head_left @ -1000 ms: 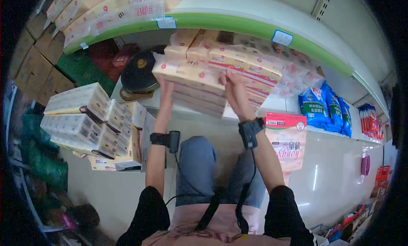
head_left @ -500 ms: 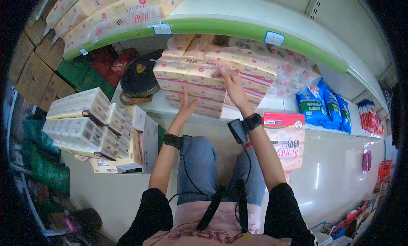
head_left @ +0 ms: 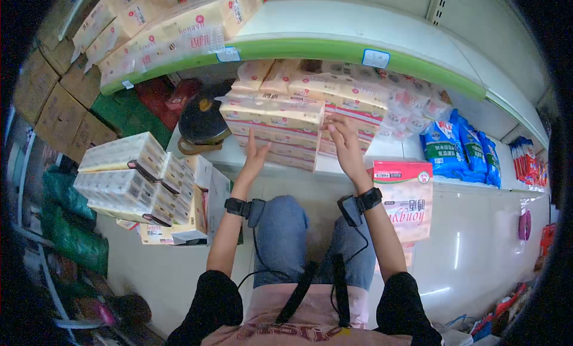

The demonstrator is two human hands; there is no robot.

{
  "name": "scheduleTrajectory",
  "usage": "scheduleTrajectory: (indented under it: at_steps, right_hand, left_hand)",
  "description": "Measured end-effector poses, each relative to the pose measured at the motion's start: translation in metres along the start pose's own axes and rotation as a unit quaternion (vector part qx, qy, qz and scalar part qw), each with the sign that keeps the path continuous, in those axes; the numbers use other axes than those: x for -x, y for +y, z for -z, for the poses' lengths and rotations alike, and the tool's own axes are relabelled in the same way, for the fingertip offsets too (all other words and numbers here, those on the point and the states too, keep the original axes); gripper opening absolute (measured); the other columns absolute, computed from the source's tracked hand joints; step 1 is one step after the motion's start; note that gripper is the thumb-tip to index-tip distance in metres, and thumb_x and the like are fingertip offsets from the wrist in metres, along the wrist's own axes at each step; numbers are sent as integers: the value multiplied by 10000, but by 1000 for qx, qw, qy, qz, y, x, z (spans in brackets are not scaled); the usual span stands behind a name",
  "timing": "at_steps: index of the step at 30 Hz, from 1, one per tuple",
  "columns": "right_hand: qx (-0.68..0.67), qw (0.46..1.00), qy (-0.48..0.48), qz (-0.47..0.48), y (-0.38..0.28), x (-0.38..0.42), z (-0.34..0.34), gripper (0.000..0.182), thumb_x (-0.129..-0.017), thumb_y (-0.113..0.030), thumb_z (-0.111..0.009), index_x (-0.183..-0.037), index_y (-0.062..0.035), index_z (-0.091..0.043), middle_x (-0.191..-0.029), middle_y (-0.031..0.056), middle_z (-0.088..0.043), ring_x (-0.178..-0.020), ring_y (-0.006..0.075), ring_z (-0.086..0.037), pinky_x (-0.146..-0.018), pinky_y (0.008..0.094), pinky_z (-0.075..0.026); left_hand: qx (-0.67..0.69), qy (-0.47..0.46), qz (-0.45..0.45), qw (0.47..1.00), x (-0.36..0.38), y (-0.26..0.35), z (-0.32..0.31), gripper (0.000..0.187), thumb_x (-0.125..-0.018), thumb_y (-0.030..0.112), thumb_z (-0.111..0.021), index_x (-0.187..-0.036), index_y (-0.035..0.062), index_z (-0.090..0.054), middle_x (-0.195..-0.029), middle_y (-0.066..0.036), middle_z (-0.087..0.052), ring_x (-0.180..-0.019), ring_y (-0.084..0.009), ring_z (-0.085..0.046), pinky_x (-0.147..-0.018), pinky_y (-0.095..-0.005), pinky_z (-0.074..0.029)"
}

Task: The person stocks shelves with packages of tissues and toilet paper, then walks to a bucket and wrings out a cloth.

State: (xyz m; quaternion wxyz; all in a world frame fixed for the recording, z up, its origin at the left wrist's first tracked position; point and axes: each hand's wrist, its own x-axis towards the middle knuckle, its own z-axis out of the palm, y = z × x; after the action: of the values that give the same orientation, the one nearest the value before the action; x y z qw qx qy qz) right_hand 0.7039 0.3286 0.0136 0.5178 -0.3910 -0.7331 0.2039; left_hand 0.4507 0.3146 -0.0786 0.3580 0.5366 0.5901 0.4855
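A stack of wrapped tissue packs (head_left: 274, 116) with pink stripes sits on the lower shelf in front of me. My left hand (head_left: 255, 157) is at its front face, fingers spread and pointing up; it seems to touch the wrapping. At the stack's right end is my right hand (head_left: 345, 137), its fingers apart beside the edge facing a second stack of tissue packs (head_left: 358, 110). Neither hand is wrapped around anything. Behind these, more tissue packs (head_left: 280, 74) lie on top and toward the back.
A lidded pan (head_left: 203, 119) stands left of the stack. Tissue bundles (head_left: 122, 176) pile on an open carton at left. Blue bags (head_left: 444, 149) and clear-wrapped rolls (head_left: 412, 104) fill the shelf's right. A pink-topped tissue pack (head_left: 403, 197) stands by my right forearm. The green shelf edge (head_left: 304, 46) overhangs.
My right hand has moved from the top of the stack down and right to its end. My left hand has lowered slightly along the front. The view has shifted a little.
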Motion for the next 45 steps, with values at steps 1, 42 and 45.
scheduleTrajectory:
  at_steps: [1,42,45]
  right_hand:
    - [10,1000,3,11,-3,0,-1,214,-828,-178,-441,-821,-25,-590,-971,99,-508,-982,255,-429,-855,323,-306]
    - [-526,849,-28,-35,-161,-271,41,132,-829,-115,-431,-775,-18,-501,-721,46,-474,-697,140,-456,-667,258,-399]
    - [-322,941,-83,62,-159,-277,90,113,-817,-113,-475,-760,-15,-477,-715,43,-446,-717,143,-446,-675,247,-394]
  left_hand:
    - [-3,2,-3,1000,3,2,3,745,-794,308,-512,-1325,75,-44,-1329,-221,-146,-1215,-333,-145,-990,-374,-135]
    - [173,-239,-9,955,175,138,48,440,-873,346,-377,-1241,112,-312,-1171,-107,-440,-1071,-208,-438,-918,-341,-318]
    - [188,-252,-33,949,162,148,45,447,-873,373,-358,-1221,92,-336,-1160,-116,-452,-1070,-215,-441,-921,-342,-321]
